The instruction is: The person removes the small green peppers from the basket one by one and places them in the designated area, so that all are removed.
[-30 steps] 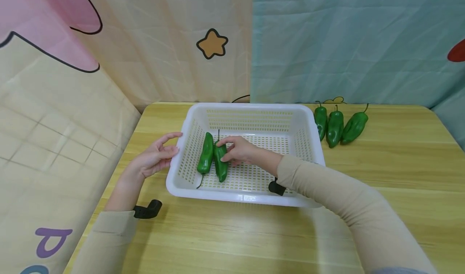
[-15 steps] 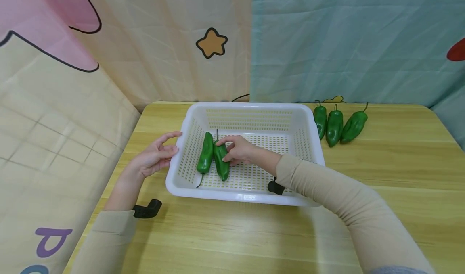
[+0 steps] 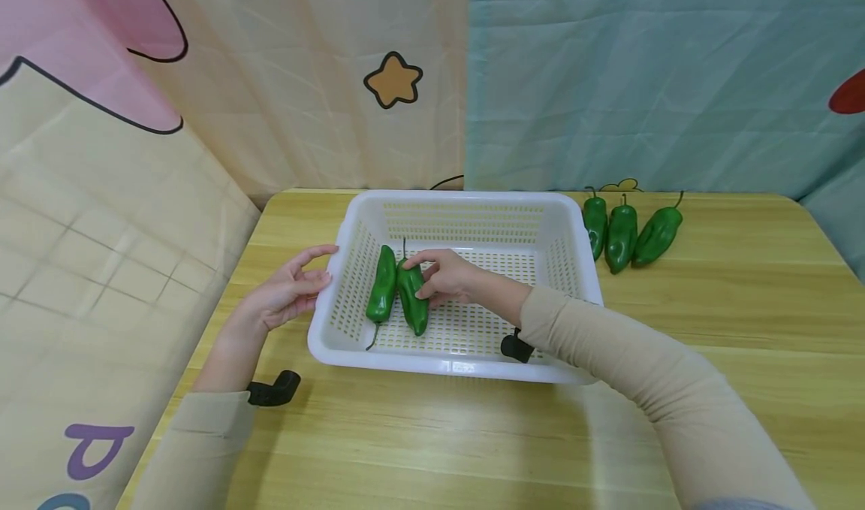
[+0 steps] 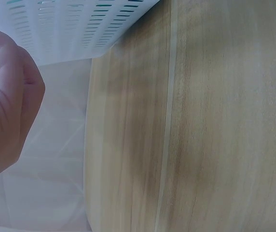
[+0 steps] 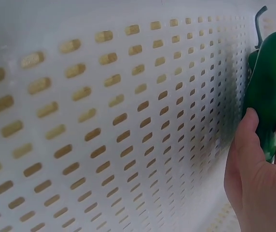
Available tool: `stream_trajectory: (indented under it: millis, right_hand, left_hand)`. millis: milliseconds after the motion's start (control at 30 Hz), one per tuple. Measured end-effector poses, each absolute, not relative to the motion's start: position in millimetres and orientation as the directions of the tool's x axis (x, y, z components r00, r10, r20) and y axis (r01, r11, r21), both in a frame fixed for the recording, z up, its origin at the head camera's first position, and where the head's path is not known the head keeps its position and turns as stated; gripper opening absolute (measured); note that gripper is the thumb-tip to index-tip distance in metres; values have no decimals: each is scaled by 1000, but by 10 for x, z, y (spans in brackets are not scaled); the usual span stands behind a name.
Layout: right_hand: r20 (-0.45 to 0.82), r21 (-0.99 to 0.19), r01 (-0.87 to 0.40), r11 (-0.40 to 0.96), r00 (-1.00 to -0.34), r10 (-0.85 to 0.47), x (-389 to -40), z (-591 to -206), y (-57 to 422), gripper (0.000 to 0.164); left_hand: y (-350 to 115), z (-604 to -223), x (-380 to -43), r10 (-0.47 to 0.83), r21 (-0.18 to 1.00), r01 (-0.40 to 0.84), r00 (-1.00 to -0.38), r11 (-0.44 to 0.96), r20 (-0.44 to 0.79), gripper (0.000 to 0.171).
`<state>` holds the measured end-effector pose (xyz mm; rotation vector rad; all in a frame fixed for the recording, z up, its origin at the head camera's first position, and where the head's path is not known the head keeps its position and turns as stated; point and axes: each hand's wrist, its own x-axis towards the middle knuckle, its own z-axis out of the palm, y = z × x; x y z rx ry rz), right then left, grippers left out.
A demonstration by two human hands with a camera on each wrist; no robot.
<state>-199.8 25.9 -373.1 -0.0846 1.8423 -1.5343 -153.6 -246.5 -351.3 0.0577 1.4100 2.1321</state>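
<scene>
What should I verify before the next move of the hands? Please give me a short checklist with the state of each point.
1. Right hand holds a pepper: ok, thumb and fingers are round it.
2. Left hand steadies the basket: cannot tell; fingers are at its rim, but the grip is unclear.
3. Basket is upright on the table: ok.
4. Held pepper's weight is on the basket floor: cannot tell.
5. All peppers are in the basket: not ok, three peppers lie on the table, to its right.
</scene>
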Motion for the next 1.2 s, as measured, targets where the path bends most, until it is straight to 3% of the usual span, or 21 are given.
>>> stream_trajectory:
  millis: [1200]
  right_hand:
    - [-411,-910,361,205,-710,-572,-1932,-3540,417,55]
  left_hand:
    - [-2472,-3521,-1539,497,861,-430,-829,-271,-257,37]
